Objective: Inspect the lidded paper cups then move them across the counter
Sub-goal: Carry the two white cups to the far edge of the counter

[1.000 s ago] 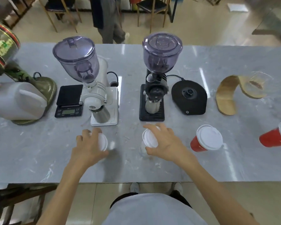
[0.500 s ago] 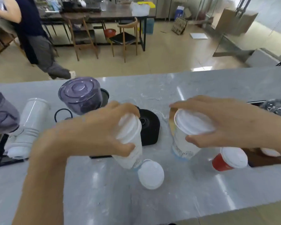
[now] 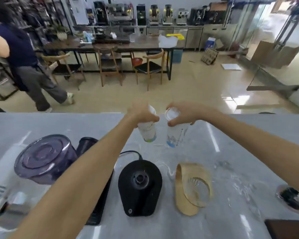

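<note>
Marble desk (image 3: 240, 135) ahead: my left hand (image 3: 141, 112) grasps one lidded cup (image 3: 148, 133), right hand (image 3: 185, 114) the other cup (image 3: 175, 137); with both grips clenched, I'd lower them level

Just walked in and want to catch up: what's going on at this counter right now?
A person reaches far across the grey counter, a lidded paper cup in each hand. The left hand grips the left cup by its top, and the right hand grips the right cup likewise, side by side. Whether they touch the counter is unclear. A grinder, black base and wooden stand sit nearer.
</note>
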The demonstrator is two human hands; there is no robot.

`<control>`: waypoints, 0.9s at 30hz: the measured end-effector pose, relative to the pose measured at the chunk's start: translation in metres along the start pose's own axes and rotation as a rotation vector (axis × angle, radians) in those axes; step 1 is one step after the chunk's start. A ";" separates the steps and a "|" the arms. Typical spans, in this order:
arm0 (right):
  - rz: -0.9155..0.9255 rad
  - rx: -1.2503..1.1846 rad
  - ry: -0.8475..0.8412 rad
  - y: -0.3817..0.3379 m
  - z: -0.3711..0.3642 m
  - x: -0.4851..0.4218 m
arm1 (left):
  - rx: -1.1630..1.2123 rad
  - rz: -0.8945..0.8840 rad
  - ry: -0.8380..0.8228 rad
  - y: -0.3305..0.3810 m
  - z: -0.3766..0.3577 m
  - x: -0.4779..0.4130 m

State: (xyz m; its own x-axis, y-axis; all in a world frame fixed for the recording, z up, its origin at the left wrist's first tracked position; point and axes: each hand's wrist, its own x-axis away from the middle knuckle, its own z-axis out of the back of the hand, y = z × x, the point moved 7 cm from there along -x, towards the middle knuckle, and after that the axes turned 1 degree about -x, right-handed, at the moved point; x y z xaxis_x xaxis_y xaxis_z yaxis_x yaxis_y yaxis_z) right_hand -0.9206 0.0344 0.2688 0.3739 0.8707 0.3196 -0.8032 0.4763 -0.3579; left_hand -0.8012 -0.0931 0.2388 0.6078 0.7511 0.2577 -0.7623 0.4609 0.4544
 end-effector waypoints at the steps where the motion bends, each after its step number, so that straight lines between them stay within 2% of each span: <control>1: 0.000 -0.010 0.000 0.007 -0.010 -0.023 | 0.022 0.027 -0.010 -0.013 -0.013 -0.022; 3: -0.003 0.001 0.000 0.016 -0.032 -0.066 | 0.046 0.066 -0.026 -0.040 -0.034 -0.061; 8: 0.005 0.008 -0.026 0.022 -0.085 -0.154 | -0.212 0.060 -0.023 -0.103 -0.060 -0.135; 12: -0.004 0.012 -0.047 0.016 -0.116 -0.193 | -0.269 0.089 -0.065 -0.146 -0.063 -0.160; 17: -0.022 0.011 -0.062 0.016 -0.150 -0.209 | -0.328 0.066 -0.102 -0.185 -0.068 -0.170; 23: -0.018 0.046 -0.030 0.011 -0.161 -0.210 | -0.430 0.081 -0.203 -0.187 -0.067 -0.175; 27: -0.014 0.017 -0.116 0.014 -0.160 -0.199 | -0.514 0.080 -0.243 -0.182 -0.065 -0.167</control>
State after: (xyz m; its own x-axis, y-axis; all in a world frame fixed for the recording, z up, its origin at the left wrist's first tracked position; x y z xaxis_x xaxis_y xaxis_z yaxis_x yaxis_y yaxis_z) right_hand -0.9326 -0.1126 0.0597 0.3294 0.8434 0.4245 -0.8066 0.4851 -0.3378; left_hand -0.7780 -0.2714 0.0575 0.5310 0.6912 0.4902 -0.7816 0.6230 -0.0319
